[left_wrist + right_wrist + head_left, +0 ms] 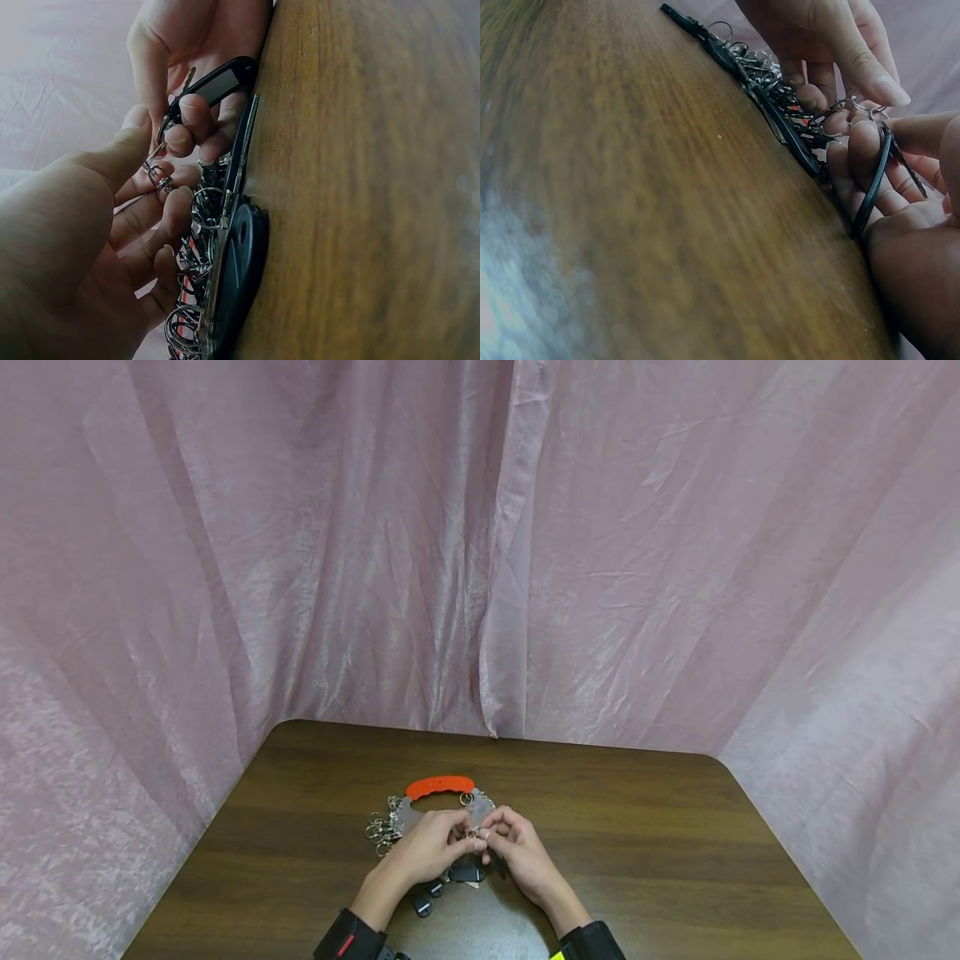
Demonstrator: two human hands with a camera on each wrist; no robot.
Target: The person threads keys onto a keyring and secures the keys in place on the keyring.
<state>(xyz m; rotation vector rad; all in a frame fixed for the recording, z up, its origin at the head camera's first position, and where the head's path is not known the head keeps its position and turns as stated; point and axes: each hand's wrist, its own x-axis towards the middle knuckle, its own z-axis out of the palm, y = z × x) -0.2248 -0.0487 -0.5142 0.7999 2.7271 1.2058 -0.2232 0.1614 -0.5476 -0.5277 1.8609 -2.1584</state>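
My left hand [431, 846] and right hand [521, 852] meet over the near side of an orange-handled key holder [441, 785] that lies on the table. In the left wrist view, the left thumb and forefinger pinch a small metal clasp [158, 177]. My right hand grips a key ring [877, 112] between thumb and fingers; from it hang a black key tag [877, 180] and a key [913, 174], against the right fingers. Ring and clasp are close together; whether they are linked is hard to see.
Several metal clasps and rings [382, 832] hang from the holder's left side. More black key tags [422, 906] lie on the brown wooden table [675, 852] near the left wrist. A pink curtain [637, 568] hangs behind the table.
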